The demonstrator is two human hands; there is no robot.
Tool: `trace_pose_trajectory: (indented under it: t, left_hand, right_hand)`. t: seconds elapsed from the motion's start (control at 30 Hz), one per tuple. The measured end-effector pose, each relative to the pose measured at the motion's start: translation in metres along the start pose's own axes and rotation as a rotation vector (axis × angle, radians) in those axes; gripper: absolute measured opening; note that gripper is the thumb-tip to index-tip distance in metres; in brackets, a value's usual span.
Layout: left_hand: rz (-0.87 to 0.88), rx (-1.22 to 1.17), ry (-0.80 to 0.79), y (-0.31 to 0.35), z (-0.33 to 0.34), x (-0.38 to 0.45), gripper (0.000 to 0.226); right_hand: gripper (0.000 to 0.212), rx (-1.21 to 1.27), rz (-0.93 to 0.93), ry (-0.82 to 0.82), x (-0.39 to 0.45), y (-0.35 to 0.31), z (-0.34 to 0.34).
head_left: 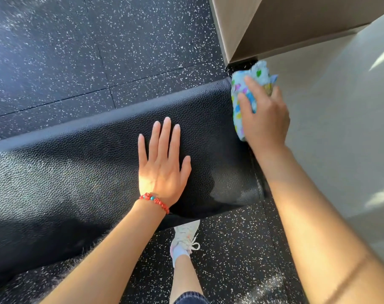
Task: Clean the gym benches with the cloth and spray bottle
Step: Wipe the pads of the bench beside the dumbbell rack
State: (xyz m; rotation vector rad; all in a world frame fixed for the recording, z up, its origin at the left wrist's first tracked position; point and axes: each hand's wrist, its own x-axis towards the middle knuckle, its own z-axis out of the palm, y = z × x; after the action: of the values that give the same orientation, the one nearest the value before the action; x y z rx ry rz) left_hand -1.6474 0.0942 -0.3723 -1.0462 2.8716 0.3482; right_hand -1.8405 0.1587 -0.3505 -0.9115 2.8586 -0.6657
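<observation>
Forearms reach in from below. Left hand (163, 170) lies flat, fingers spread wide, on the black bench (77, 172), likely bracing. Right hand (263, 115) has its grip curled round the patterned cloth (241, 95), pressing it on the bench's end edge beside the wall (340, 128). Spray bottle not in view.

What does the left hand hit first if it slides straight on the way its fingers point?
Nothing on the pad: the left hand lies flat on the black bench, fingers toward its far edge. Bare pad, then the edge and speckled floor below. The cloth lies off to the right.
</observation>
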Motion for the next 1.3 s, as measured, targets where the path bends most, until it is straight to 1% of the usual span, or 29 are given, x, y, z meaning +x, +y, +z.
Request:
trace_pose_trajectory:
  t: [0.1, 0.27, 0.43, 0.57, 0.7, 0.8, 0.9, 1.0, 1.07, 1.2, 1.3]
  left_hand:
    - [0.003, 0.004, 0.002, -0.001, 0.000, 0.000, 0.061]
    - [0.009, -0.011, -0.007, -0.001, -0.002, 0.000, 0.061]
    - [0.005, -0.026, -0.046, 0.001, -0.006, 0.000, 0.061]
    - [0.011, -0.061, -0.080, 0.004, -0.016, -0.001, 0.058]
    - [0.098, -0.104, -0.114, 0.009, -0.028, -0.020, 0.057]
    - [0.172, -0.110, -0.156, 0.012, -0.038, -0.040, 0.056]
    - [0.286, -0.093, -0.197, 0.014, -0.057, -0.059, 0.052]
    - [0.419, -0.076, -0.234, 0.012, -0.078, -0.074, 0.056]
    - [0.500, -0.064, -0.242, 0.011, -0.093, -0.082, 0.055]
    - [0.607, -0.041, -0.253, 0.010, -0.125, -0.095, 0.054]
    - [0.701, -0.026, -0.245, 0.010, -0.148, -0.108, 0.048]
  right_hand:
    - [0.034, 0.016, -0.028, 0.011, 0.002, 0.007, 0.002]
    - [0.031, 0.035, -0.086, 0.031, -0.036, 0.026, -0.010]
    - [0.033, 0.047, -0.009, -0.030, -0.083, 0.046, -0.025]
    - [0.034, 0.044, 0.054, -0.032, -0.118, 0.048, -0.040]
    - [0.038, 0.043, 0.187, -0.072, -0.147, 0.038, -0.050]
    - [0.038, 0.082, 0.341, -0.080, -0.162, 0.030, -0.053]
    - [0.035, 0.185, 0.482, 0.011, -0.187, 0.012, -0.064]
    - [0.034, 0.257, 0.617, 0.112, -0.221, -0.012, -0.075]
    - [0.035, 0.273, 0.697, 0.148, -0.242, -0.027, -0.084]
    - [0.034, 0.339, 0.862, 0.282, -0.278, -0.057, -0.107]
    - [0.034, 0.391, 0.974, 0.364, -0.301, -0.077, -0.128]
